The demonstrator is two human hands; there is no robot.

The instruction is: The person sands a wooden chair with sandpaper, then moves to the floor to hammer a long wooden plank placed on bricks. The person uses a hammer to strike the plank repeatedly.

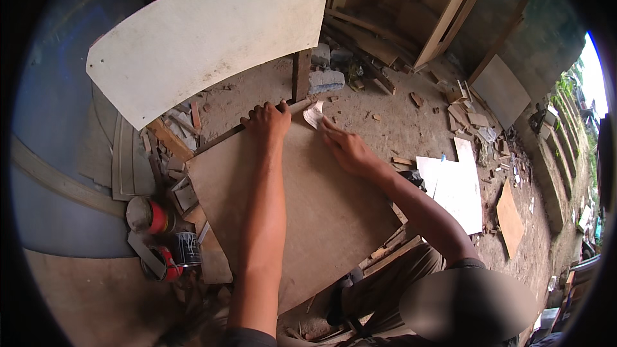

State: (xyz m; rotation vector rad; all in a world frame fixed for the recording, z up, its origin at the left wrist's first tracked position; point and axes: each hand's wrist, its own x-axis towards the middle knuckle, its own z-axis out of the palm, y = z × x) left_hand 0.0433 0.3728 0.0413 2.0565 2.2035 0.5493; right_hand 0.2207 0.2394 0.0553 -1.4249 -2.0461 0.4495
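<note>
A brown wooden board (328,199) lies in front of me, with a narrow rail (222,138) along its far edge. My left hand (268,121) is closed over that far edge, its fingers curled on the rail. To its right, my right hand (350,148) grips a pale, curled piece of sandpaper (313,115) at the board's far right corner. My fingers cover part of the sandpaper. Beyond the rail, a large white curved panel (212,38) stands tilted beside a dark upright post (301,74).
Paint cans (187,249) and wood offcuts crowd the left side. White sheet pieces (453,186), a thin brown board (511,218) and scattered scraps lie on the dirt floor (398,109) at right. A wooden frame (443,13) stands at the back.
</note>
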